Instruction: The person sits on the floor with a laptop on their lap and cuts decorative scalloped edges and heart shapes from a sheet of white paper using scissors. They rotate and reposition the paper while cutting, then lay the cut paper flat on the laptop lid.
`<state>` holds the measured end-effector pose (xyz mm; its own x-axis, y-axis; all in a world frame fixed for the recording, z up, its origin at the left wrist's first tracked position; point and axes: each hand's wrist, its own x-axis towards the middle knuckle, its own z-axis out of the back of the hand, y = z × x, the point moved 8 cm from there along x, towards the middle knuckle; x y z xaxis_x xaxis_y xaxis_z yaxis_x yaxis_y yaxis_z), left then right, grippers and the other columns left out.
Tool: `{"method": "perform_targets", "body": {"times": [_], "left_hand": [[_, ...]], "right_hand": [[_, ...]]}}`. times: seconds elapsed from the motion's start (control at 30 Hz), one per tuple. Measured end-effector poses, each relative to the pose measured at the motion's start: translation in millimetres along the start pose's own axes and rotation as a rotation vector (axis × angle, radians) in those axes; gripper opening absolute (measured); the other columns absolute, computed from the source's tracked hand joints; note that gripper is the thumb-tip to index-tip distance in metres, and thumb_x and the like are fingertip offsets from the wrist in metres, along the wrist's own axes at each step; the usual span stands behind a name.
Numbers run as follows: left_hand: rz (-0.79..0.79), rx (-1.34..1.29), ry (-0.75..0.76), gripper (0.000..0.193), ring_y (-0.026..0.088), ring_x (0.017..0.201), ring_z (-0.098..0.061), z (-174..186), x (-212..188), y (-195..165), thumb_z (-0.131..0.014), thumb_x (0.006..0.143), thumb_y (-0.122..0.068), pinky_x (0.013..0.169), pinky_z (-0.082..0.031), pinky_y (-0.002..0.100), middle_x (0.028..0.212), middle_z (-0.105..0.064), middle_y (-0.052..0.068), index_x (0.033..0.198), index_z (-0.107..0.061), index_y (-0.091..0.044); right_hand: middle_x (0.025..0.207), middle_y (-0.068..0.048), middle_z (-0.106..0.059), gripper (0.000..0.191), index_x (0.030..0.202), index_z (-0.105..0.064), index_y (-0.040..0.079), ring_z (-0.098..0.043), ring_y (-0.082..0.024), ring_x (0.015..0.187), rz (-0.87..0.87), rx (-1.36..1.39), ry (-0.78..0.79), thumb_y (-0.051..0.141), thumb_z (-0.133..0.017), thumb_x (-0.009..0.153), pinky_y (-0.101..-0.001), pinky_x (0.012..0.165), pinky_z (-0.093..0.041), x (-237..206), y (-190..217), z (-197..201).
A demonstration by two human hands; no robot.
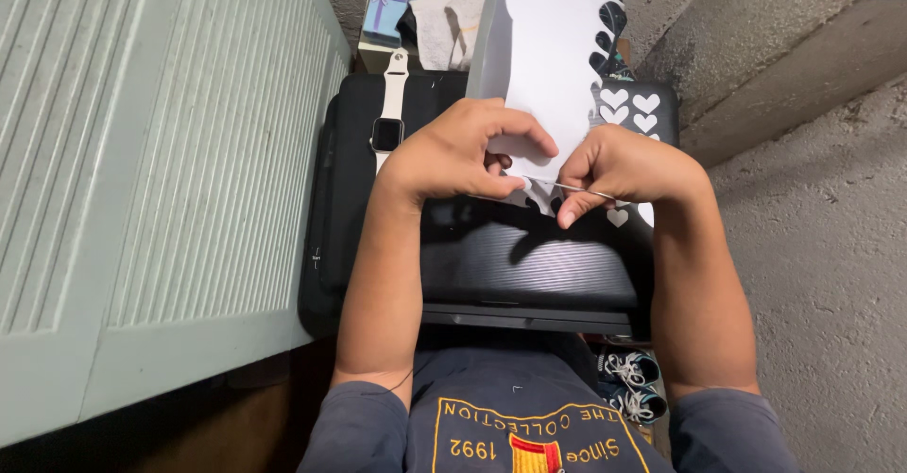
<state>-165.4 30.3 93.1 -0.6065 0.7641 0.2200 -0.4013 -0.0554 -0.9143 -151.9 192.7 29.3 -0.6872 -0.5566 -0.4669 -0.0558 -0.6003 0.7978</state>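
Resting across the person's lap, a black case point(491, 265) bears a smartwatch with a pale strap point(389, 114) near its far left corner; whether the case is shut or what lies inside it cannot be told. Beyond the case a small blue gift box tied with a ribbon point(386, 7) stands on the floor, its lid on, so its contents are hidden, and just beside it lies a crumpled white cloth point(449, 27). A white sheet of paper point(548, 48) with heart shapes cut through its right edge rises from between the hands, over the middle of the case. The left hand point(458, 152) is curled, fingers and thumb pinched together on the paper's lower edge. The right hand point(619, 171) is also closed, its fingertips clamped on the same edge and on a thin pale strand point(578, 189) running between the two hands. A pale green ribbed panel point(161, 161) fills the left side, and small sneakers point(631, 386) lie below the case on the right.
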Motion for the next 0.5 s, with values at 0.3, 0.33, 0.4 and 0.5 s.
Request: {"method": "perform_targets", "body": {"times": [0.3, 0.33, 0.4, 0.5], "left_hand": [[0.027, 0.009, -0.309, 0.040, 0.003, 0.074, -0.061, 23.4, 0.0, -1.6, -0.081, 0.079, -0.003, 0.063, -0.054, 0.018, 0.110, -0.070, 0.003, 0.118, -0.075, -0.010], [0.044, -0.001, -0.396, 0.038, 0.003, 0.076, -0.061, 26.8, -1.4, -0.8, -0.082, 0.081, -0.002, 0.064, -0.054, 0.018, 0.110, -0.069, 0.003, 0.118, -0.075, -0.010], [0.018, -0.012, -0.470, 0.042, 0.003, 0.078, -0.063, 28.4, -1.9, -3.8, -0.083, 0.080, -0.002, 0.065, -0.056, 0.018, 0.112, -0.067, 0.004, 0.120, -0.074, -0.011], [-0.034, 0.000, -0.581, 0.046, 0.005, 0.085, -0.066, 28.8, -1.7, -9.1, -0.085, 0.082, -0.002, 0.070, -0.059, 0.019, 0.116, -0.067, 0.004, 0.125, -0.072, -0.010]], "right_hand": [[0.069, 0.001, -0.067, 0.037, 0.069, -0.059, 0.002, -0.051, -0.003, 0.060, 0.417, 0.143, -0.123, 0.014, -0.094, 0.070, -0.0223, 0.051, -0.039, -13.9, 15.6, 22.5], [0.076, 0.000, -0.069, 0.031, 0.077, -0.065, 0.000, -0.054, -0.003, 0.065, 0.513, 0.185, -0.218, 0.013, -0.093, 0.071, -0.0216, 0.054, -0.040, -19.6, 20.5, 28.6], [0.081, 0.000, -0.072, 0.028, 0.090, -0.073, -0.001, -0.056, -0.003, 0.065, 0.558, 0.265, -0.414, 0.011, -0.091, 0.073, -0.0202, 0.056, -0.041, -28.4, 20.8, 39.8], [0.071, 0.002, -0.066, 0.029, 0.103, -0.077, 0.000, -0.054, -0.003, 0.056, 0.440, 0.310, -0.650, 0.010, -0.087, 0.078, -0.0186, 0.052, -0.040, -28.9, 14.3, 47.4]]}}
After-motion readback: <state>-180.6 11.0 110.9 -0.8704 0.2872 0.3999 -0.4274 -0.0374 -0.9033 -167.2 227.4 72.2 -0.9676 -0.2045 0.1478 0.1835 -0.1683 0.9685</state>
